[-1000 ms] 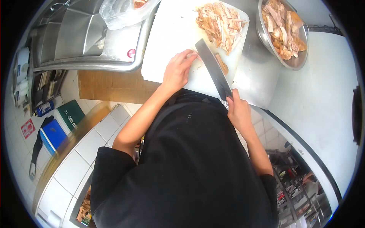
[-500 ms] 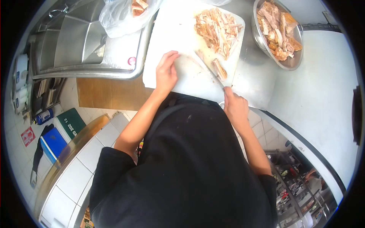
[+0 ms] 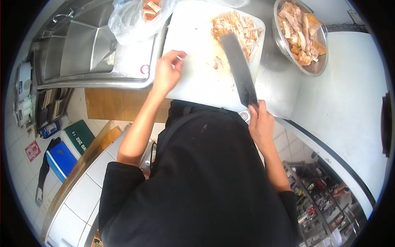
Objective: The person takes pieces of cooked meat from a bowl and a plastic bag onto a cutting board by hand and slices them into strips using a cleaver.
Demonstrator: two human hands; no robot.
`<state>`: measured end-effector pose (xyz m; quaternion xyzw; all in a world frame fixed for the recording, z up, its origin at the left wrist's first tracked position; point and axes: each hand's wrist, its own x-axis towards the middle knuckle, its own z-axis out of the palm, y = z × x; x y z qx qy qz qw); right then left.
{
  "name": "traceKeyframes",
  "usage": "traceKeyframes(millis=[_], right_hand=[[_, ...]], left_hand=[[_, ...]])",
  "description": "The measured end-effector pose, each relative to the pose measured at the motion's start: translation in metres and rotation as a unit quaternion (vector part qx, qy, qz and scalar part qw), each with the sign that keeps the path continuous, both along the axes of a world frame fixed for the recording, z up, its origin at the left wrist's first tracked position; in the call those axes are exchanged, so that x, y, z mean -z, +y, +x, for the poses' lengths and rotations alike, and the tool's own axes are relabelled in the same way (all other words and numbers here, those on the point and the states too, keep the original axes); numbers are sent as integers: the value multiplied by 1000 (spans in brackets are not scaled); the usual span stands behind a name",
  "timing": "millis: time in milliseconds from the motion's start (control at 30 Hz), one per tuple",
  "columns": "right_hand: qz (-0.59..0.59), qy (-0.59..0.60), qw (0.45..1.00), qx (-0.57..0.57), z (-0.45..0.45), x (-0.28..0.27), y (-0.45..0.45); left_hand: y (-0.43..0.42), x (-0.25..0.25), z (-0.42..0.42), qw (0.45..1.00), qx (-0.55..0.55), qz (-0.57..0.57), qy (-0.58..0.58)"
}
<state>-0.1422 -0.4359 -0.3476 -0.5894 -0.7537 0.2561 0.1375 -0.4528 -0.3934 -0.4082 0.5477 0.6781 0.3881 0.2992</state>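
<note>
My right hand (image 3: 262, 125) is closed around the handle of a broad-bladed kitchen knife (image 3: 239, 68). Its blade slants up and left over the white cutting board (image 3: 187, 37) and partly covers a pile of sliced meat (image 3: 247, 26). A few small scraps of meat (image 3: 215, 63) lie just left of the blade. Over the board's left edge, my left hand (image 3: 166, 73) is raised with fingers bent and apart, and nothing shows in it.
A steel bowl (image 3: 276, 39) of large meat pieces stands right of the board. To the left is a steel sink (image 3: 80, 49), with a plastic bag (image 3: 127, 26) by its edge and meat (image 3: 151, 10) at the bag. A white surface (image 3: 345, 82) extends on the right.
The knife has swung from low over the board to a broad-side view across the meat pile. My left hand has shifted left. The separate meat piece near the knife no longer shows.
</note>
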Motion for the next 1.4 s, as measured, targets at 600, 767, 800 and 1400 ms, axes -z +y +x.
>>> traceKeyframes(millis=[600,767,800,1400], right_hand=[[-69,-104,991,-41,-16,17,3],[-83,-144,982,-84,-23,6,20],[-77,-153,981,-87,-23,-6,23],[-68,-72,994,-52,-9,-4,-4]], left_hand=[[-7,50,40,994,-77,70,-20],[-31,46,24,995,-84,46,-39],[-36,45,22,995,-82,34,-37],[-46,31,9,989,-82,-20,-125]])
